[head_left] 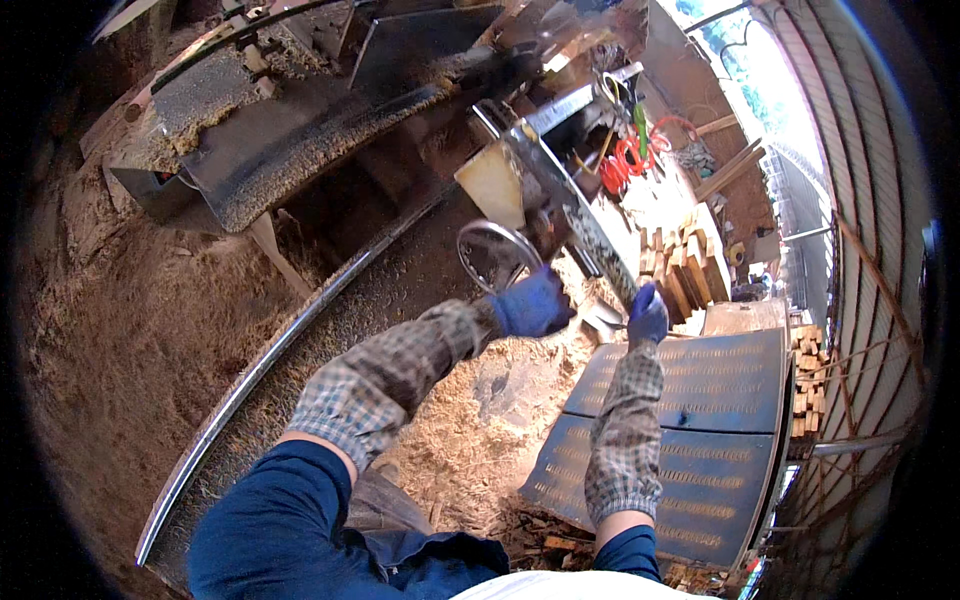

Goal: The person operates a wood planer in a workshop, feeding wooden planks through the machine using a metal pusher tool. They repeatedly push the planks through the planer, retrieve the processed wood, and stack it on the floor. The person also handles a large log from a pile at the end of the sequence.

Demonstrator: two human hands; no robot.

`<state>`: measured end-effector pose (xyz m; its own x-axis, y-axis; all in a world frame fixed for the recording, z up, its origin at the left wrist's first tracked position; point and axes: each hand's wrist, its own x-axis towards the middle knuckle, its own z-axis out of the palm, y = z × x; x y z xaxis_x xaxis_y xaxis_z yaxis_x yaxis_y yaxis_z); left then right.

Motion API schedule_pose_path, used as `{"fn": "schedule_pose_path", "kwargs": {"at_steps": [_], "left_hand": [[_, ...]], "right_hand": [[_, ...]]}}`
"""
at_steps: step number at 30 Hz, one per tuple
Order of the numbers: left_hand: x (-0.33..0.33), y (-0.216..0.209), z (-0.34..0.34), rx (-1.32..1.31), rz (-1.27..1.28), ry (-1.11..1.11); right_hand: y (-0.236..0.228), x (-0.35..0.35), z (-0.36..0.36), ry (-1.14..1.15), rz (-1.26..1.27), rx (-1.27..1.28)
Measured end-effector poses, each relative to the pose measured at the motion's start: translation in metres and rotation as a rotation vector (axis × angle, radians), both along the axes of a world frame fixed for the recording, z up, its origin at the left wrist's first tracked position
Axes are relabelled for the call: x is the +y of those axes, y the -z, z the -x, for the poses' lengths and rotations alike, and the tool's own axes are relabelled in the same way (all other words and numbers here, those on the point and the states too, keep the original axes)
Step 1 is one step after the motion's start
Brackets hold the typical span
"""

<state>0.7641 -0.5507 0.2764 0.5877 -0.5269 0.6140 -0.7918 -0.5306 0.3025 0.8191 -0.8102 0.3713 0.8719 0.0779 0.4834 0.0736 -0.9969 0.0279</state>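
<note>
Hands apart, both in blue gloves. Left hand, centre frame, is curled at the lower right rim of a round shiny metal handwheel; can't tell if it's clamped on the rim or just against it. Wheel sits mid-frame, just above that hand. Right hand, right of centre, is at the lower end of a long mottled dark metal machine edge; grip can't be told. Stacked light-brown wood blocks above it, blue-grey slotted metal panel below. Pale sawdust lower centre.
</note>
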Motion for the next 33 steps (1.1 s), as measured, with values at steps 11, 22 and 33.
{"fn": "schedule_pose_path", "kwargs": {"at_steps": [11, 22, 33], "left_hand": [[0.452, -0.004, 0.004, -0.172, -0.180, -1.135], [0.665, -0.011, 0.042, 0.157, -0.240, -1.445], [0.595, -0.005, 0.064, 0.264, -0.344, -1.642]], "right_hand": [[-0.013, -0.018, 0.092, 0.079, -0.188, 0.153], [-0.010, -0.029, 0.176, -0.025, -0.123, 0.150], [-0.011, 0.006, 0.248, 0.077, -0.234, 0.191]]}}
